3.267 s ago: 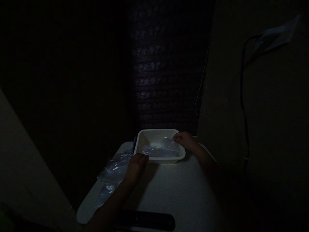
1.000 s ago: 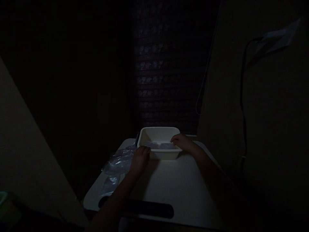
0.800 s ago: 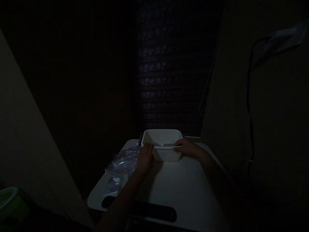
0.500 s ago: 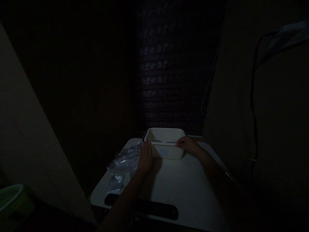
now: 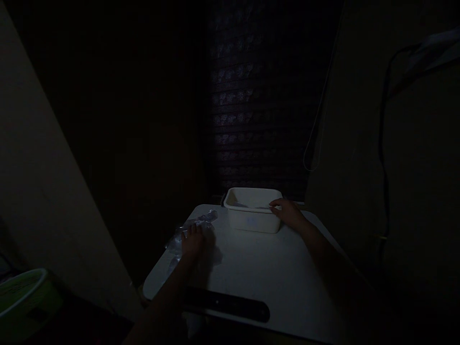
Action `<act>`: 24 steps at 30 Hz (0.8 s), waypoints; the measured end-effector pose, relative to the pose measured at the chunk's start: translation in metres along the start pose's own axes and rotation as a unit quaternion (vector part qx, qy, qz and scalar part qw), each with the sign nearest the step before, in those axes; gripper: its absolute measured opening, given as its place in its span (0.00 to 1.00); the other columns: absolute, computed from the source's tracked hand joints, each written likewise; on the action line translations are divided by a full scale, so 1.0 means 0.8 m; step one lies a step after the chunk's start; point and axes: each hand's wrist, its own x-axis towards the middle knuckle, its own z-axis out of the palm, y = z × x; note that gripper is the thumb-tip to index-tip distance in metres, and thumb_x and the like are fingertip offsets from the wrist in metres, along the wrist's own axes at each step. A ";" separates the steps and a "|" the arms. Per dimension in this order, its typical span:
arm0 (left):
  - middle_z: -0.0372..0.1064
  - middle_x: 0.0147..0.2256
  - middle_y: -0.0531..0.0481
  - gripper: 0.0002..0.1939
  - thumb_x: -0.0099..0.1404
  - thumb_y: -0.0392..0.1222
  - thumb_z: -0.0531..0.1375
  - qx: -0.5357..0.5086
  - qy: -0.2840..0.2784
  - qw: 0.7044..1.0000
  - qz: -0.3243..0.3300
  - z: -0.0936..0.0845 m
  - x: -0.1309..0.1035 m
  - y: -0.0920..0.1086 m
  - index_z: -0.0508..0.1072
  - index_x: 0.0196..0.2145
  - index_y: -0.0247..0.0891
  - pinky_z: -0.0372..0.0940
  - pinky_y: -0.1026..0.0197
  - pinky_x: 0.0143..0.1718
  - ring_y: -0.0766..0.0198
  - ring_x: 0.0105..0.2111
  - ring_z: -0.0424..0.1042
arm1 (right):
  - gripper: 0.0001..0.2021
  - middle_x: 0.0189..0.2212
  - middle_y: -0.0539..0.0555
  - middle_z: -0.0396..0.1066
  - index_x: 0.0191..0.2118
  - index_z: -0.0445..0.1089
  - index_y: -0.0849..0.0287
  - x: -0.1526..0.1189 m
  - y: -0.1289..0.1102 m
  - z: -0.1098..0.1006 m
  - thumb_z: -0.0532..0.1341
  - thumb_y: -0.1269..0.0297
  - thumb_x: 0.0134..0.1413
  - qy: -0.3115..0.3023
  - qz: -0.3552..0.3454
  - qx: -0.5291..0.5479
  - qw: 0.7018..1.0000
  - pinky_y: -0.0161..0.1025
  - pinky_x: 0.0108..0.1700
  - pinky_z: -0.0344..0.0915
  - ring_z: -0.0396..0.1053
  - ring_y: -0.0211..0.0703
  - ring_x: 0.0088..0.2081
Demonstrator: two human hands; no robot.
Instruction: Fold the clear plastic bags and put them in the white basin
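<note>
A white rectangular bin [image 5: 253,221] stands at the far side of the white table [image 5: 247,268], with something pale just visible inside. At its right front corner my right hand [image 5: 289,213] has the rim between thumb and fingers. My left hand [image 5: 193,242] lies with fingers spread on crumpled clear plastic bags [image 5: 206,218] at the table's left side. The bags' lower part is partly covered by that hand and forearm. The picture is very dark, so the bin's contents cannot be made out.
Along the table's near edge runs a dark slotted strip [image 5: 230,304]. A green basket [image 5: 28,299] stands low at the left. Behind the table hangs a dark slatted blind [image 5: 233,120] with a cord; a cable runs down the right wall.
My left hand has left the bin's front left corner and moved left and nearer, onto the plastic bags. My right hand remains at the bin's right corner. The view has shifted slightly.
</note>
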 end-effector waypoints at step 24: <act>0.65 0.31 0.42 0.13 0.53 0.33 0.43 -0.050 -0.080 0.995 0.012 -0.020 -0.006 -0.030 0.64 0.31 0.33 0.56 0.61 0.29 0.60 0.32 0.64 | 0.10 0.26 0.51 0.68 0.26 0.67 0.59 -0.015 -0.032 -0.011 0.48 0.67 0.40 -0.021 -0.008 0.028 0.999 0.32 0.32 0.56 0.64 0.37 0.29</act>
